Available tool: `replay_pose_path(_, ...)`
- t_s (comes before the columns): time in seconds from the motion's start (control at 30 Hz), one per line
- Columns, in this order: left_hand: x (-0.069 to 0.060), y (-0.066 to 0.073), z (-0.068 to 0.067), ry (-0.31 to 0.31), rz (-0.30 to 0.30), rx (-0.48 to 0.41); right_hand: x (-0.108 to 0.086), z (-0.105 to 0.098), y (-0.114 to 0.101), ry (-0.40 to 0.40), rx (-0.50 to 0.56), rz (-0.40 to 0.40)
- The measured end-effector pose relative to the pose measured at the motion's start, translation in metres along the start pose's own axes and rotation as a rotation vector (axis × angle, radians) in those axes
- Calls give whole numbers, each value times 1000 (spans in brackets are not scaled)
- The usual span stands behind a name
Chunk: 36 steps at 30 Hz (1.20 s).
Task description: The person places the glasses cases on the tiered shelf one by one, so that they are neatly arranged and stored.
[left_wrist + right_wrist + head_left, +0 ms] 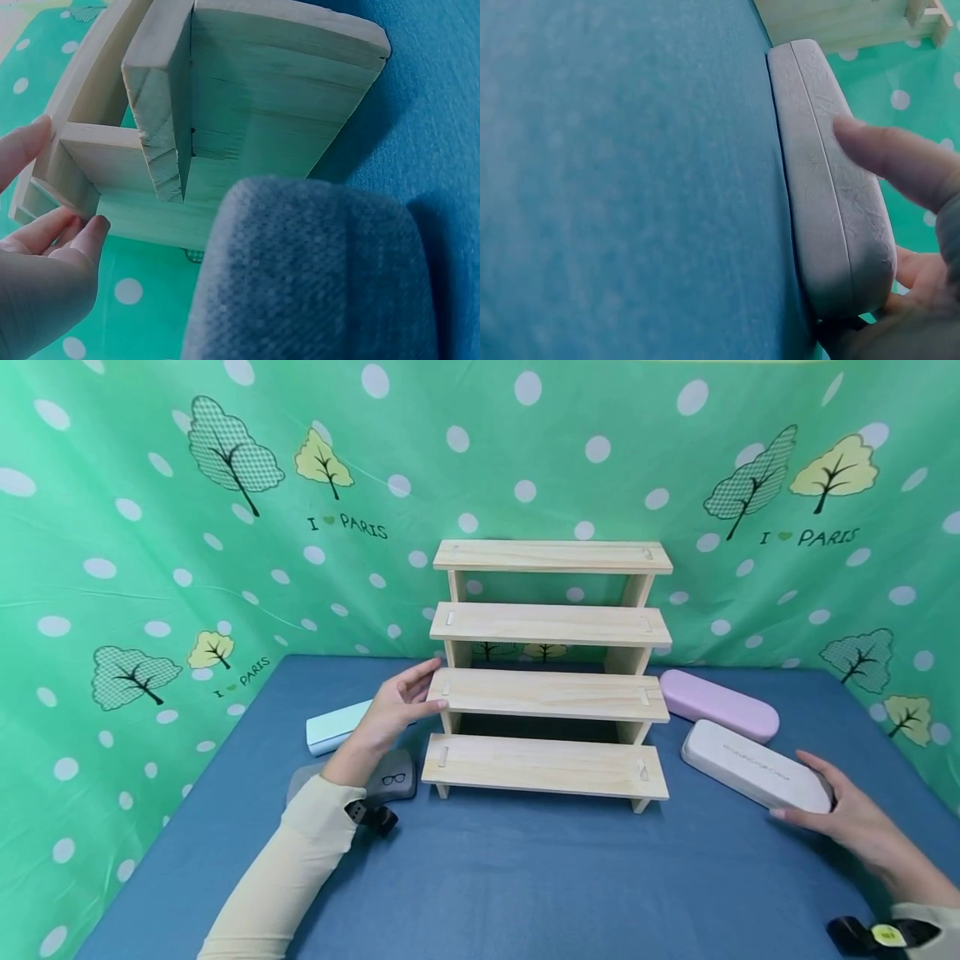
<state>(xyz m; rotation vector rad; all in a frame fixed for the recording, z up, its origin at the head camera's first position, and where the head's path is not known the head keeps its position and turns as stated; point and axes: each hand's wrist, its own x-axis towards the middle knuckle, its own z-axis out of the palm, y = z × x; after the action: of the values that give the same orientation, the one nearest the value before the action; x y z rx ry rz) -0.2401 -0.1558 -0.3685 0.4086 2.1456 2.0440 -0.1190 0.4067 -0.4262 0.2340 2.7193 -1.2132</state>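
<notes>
A wooden four-step display rack (547, 693) stands upright on the blue cloth. My left hand (393, 706) holds the left end of its second board from the bottom, thumb on one side and fingers on the other, as the left wrist view shows (52, 277). To the right of the rack lies a white glasses case (757, 766) with faint lettering on its lid. My right hand (847, 806) is curled round the case's near right end, the thumb along its front side and the fingers behind. In the right wrist view the case (832, 180) rests on the cloth.
Behind the white case lies a purple glasses case (720, 704), close to the rack. On the left, partly hidden by my left arm, are a light blue case (333, 729) and a grey case with a glasses drawing (393, 777). A green patterned curtain (525, 443) hangs behind.
</notes>
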Motion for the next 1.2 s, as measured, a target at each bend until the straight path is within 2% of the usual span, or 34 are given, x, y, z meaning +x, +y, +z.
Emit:
replay_pose_path(0.47, 2, -2, -5, 5, -7, 15, 2, -1, -4, -19, -83, 16)
replay_pose_path(0.77, 2, -3, -7, 0, -10, 29, 3, 4, -4, 96, -143, 37)
replay_pose_path(1.2, 2, -5, -4, -17, 1, 31, 6, 5, 6, 200, -103, 40)
